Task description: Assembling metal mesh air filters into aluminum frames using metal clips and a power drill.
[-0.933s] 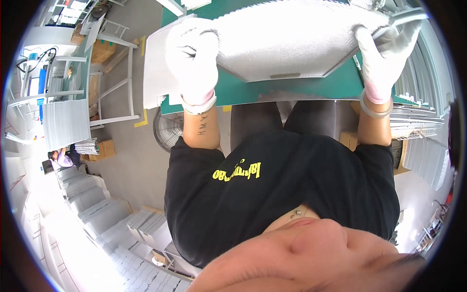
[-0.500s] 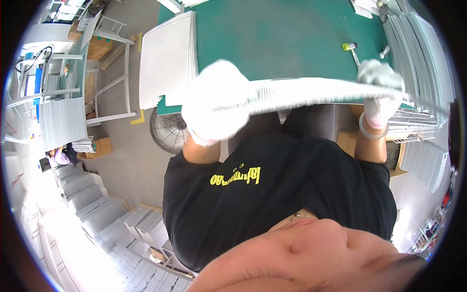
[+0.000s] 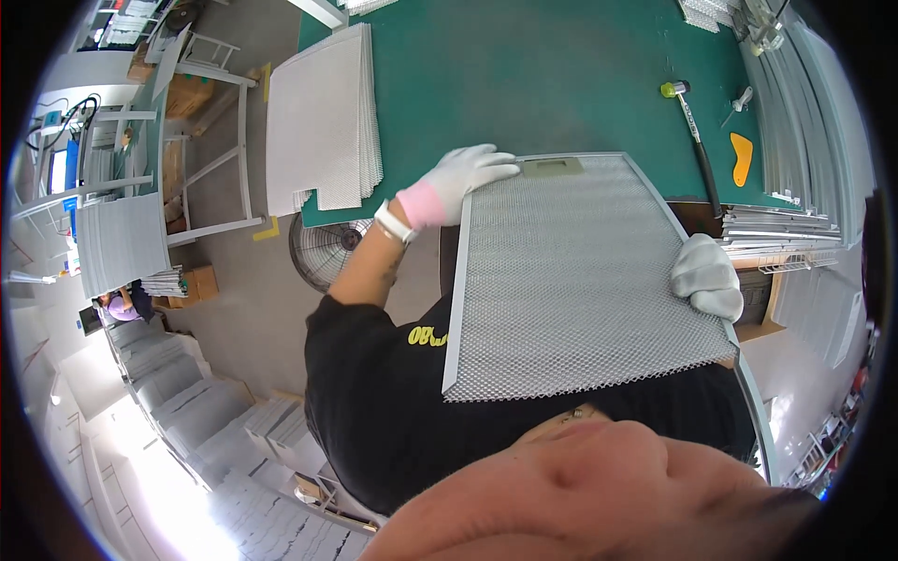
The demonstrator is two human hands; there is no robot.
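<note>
Green matted worktable carries a stack of white mesh sheets. The rectangular grey expanded-metal filter panel with a metal frame overhangs the table's near edge. White-gloved left hand pinches its far-left corner, right hand clamps the right rail. Overhanging, it could tip; raw mesh edge may snag gloves.

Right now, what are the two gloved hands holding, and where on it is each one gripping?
A framed metal mesh panel. The left hand is on its far left corner; the right hand grips its right side edge.
</note>
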